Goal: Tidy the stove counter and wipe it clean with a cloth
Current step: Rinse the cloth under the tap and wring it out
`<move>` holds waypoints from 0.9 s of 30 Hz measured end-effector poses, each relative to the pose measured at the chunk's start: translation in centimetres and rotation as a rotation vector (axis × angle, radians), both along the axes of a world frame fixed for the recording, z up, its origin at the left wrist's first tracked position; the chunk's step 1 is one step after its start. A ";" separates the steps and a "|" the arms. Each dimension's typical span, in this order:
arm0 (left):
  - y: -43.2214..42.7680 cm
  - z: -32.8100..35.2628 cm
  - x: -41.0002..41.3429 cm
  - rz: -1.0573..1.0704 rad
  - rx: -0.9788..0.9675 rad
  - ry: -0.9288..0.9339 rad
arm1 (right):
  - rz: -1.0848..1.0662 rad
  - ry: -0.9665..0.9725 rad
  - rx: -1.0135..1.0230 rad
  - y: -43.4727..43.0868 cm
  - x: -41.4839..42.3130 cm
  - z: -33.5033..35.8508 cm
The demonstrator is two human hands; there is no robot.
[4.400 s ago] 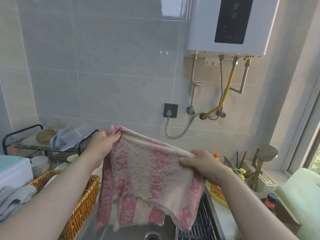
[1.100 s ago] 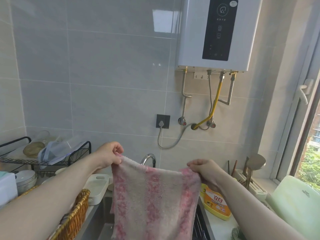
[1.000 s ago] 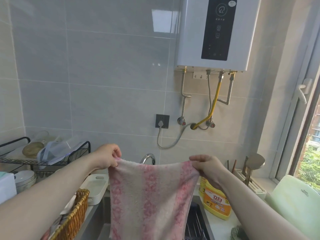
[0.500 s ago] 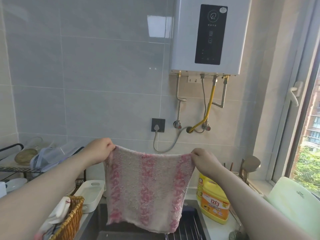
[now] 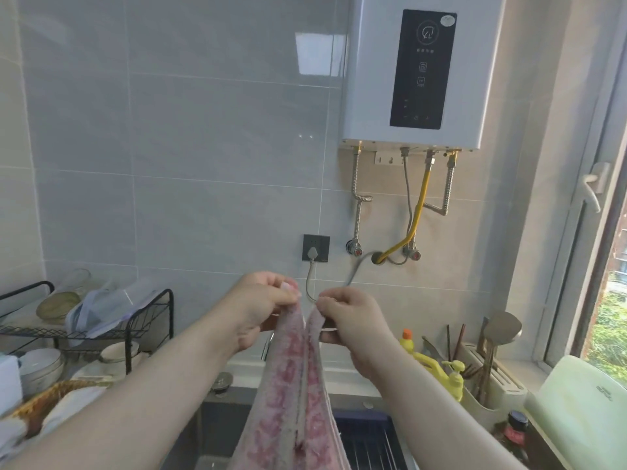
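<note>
**Cloth doubled over, dangling above the sink**

On the left, the wicker basket (image 5: 44, 398) sits close by the left forearm, and a careless swing could clip it. The left hand (image 5: 261, 307) pinches one top corner of the pink cloth (image 5: 298, 395) and the right hand (image 5: 353, 320) pinches the other, corners almost touching, with the cloth hanging over the sink (image 5: 213, 422). These are fingertip grips only, so a slip likely drops it into the basin. The yellow bottles (image 5: 429, 362) stand near the right arm and could be toppled. The stove table is out of shot.
</note>
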State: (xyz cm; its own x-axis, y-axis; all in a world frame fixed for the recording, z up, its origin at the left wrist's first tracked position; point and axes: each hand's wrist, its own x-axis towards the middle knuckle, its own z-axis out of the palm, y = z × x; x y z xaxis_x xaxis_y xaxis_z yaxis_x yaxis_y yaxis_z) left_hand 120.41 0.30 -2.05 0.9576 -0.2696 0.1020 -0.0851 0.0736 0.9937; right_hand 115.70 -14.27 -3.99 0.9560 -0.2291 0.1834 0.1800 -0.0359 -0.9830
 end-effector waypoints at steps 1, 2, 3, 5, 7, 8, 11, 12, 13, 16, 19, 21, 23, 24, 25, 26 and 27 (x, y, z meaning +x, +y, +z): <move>-0.5 -0.1 -0.6 -0.003 0.017 -0.039 | 0.007 -0.026 -0.042 0.5 -0.3 0.0; -0.7 -0.2 -1.1 -0.006 0.015 -0.072 | 0.013 -0.054 -0.071 0.8 -0.6 0.0; -0.8 -0.3 -1.4 -0.007 0.000 -0.096 | 0.010 -0.082 -0.091 1.0 -0.9 0.0; -0.9 -0.5 -1.8 0.008 -0.032 -0.124 | -0.041 -0.138 -0.114 1.0 -1.2 -0.1; -1.0 -0.7 -2.3 0.058 -0.068 -0.157 | -0.101 -0.183 -0.083 0.9 -1.2 -0.2; -1.1 -0.8 -2.6 0.102 -0.081 -0.177 | -0.119 -0.191 -0.047 0.9 -1.2 -0.2; -1.4 -1.1 -3.5 0.191 -0.083 -0.248 | -0.123 -0.191 0.011 1.0 -1.0 -0.1; -1.5 -1.2 -3.8 0.174 -0.084 -0.266 | -0.113 -0.195 0.002 1.0 -0.9 -0.1; -1.5 -1.2 -4.1 0.141 -0.085 -0.276 | -0.095 -0.200 -0.004 0.9 -1.0 -0.1; -1.2 -0.7 -5.2 0.002 -0.125 -0.232 | -0.024 -0.226 0.002 0.4 -1.4 -0.1; -0.4 -0.6 -5.3 -0.171 -0.178 -0.145 | 0.018 -0.242 0.019 -0.2 -1.9 -0.1; 0.1 -0.6 -5.2 -0.250 -0.211 -0.093 | 0.026 -0.237 0.036 -0.5 -2.0 -0.2; 0.4 -0.7 -4.9 -0.299 -0.235 -0.056 | 0.026 -0.225 0.043 -0.8 -2.1 -0.1; 0.5 -0.9 -4.6 -0.306 -0.269 -0.038 | 0.036 -0.218 0.058 -0.9 -2.2 -0.1; 0.5 -1.0 -4.3 -0.296 -0.302 -0.022 | 0.055 -0.209 0.088 -0.9 -2.2 0.0; 0.5 -1.2 -4.1 -0.256 -0.324 -0.023 | 0.077 -0.201 0.134 -0.9 -2.2 0.1; 0.6 -1.5 -3.7 -0.175 -0.290 -0.059 | 0.101 -0.196 0.193 -0.8 -2.3 0.2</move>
